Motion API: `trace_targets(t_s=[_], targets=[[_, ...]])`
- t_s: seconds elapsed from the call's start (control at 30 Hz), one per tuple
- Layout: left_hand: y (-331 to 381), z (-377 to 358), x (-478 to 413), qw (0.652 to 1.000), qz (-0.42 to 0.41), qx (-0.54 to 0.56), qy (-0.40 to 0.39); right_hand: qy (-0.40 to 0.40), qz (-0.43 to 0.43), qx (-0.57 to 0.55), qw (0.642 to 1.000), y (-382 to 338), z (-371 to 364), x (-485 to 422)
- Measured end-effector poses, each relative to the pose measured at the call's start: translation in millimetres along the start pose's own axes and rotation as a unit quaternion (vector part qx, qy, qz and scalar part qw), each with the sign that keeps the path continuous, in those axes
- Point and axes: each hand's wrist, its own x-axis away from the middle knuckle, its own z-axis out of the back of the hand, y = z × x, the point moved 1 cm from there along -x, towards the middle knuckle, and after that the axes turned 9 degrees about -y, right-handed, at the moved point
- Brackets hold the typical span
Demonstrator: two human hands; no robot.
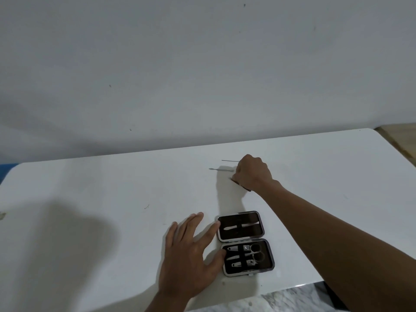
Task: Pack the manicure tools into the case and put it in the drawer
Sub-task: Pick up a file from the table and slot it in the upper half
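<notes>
An open manicure case [245, 243] lies flat on the white table [112, 199], near the front edge. Its far half holds one silver tool; its near half holds clippers and scissors in loops. My left hand [191, 251] rests beside the case with straight fingers, index finger and thumb touching its left edge. My right hand [253, 173] reaches to the back of the table, fingers curled over a dark flat tool [242, 185] that shows under the palm. A thin silver tool [221, 170] and a dark thin rod [229, 160] lie just left of that hand.
A pale wall [202, 64] rises right behind the table. The table's right corner ends near a wooden surface [400, 136]. Marbled floor [292, 298] shows below the front edge. No drawer is in view.
</notes>
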Motion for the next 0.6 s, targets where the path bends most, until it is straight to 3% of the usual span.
trace_targets(t_s=[0.6], targets=[[-2,-1,0,1.0,-0.007,0.003,0.002,0.001,0.05,0.085,0.995,-24,-11,-13]])
